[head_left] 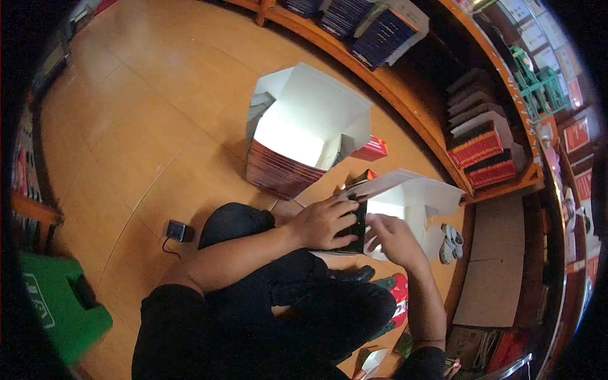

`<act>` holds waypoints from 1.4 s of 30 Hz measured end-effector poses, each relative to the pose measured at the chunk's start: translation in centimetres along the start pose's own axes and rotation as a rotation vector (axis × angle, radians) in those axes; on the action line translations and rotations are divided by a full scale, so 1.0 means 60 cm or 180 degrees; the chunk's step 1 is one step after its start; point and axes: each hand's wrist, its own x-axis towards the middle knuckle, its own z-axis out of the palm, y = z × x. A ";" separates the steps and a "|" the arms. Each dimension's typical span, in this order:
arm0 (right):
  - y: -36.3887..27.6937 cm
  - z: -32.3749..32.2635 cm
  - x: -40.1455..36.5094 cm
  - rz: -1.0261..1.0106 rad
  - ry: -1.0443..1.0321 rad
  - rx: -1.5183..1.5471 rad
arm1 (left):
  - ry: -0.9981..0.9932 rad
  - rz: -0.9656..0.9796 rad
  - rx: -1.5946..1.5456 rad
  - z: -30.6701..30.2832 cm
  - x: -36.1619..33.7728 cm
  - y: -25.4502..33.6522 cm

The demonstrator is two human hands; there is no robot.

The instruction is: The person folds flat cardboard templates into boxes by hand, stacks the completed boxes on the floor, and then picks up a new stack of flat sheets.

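Between my knees and the shelf stands an open box (415,190) with a white inside and raised flaps. My left hand (326,223) reaches to its left side, its fingers slightly apart and bent over a dark, flat-sided pack (360,223). On the other side of that pack is my right hand (394,239), with fingers curled and tips close to the pack. Whatever lies under the right fingertips is hidden. A second open white box (310,104), its outside dark red, is farther off on the tiled floor.
Red packs (370,149) lie beside the far box. A wooden shelf (405,107) with stacked dark blue and red packs curves along the right. Grey clogs (451,244) stand on the floor. A small black device with a cable (180,231) and a green case (60,304) are at left.
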 end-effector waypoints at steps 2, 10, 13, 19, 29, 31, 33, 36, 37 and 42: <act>0.020 -0.023 -0.039 -0.0346 0.1458 0.0889 | 0.0007 -0.0089 -0.0083 -0.004 0.001 0.008; 0.192 0.027 -0.055 -0.0464 0.3070 0.1165 | -0.0144 -0.0834 -0.0336 -0.011 0.032 0.018; 0.184 0.048 -0.081 -0.0320 0.3018 0.1759 | 0.0351 -0.2098 -0.0954 -0.019 0.054 0.047; 0.193 0.109 -0.068 -0.0506 0.3137 0.2451 | 0.0218 -0.0812 0.0113 -0.042 0.127 0.153; 0.181 0.132 -0.069 -0.0327 0.3390 0.2888 | -0.2717 -0.0955 0.1371 0.153 0.273 0.133; 0.187 0.132 -0.071 -0.0381 0.3334 0.2964 | -0.3139 -0.1862 0.0592 0.156 0.287 0.136; 0.190 0.137 -0.071 -0.0390 0.3278 0.3078 | -0.3227 -0.1952 0.0509 0.153 0.288 0.136; 0.194 0.143 -0.062 -0.0474 0.3230 0.3054 | -0.3288 -0.2122 0.0427 0.161 0.273 0.124; 0.196 0.144 -0.059 -0.0544 0.3275 0.2935 | -0.3285 -0.2161 0.0441 0.165 0.268 0.121; 0.204 0.147 -0.052 -0.0511 0.3229 0.3060 | -0.3224 -0.2264 0.0262 0.149 0.254 0.124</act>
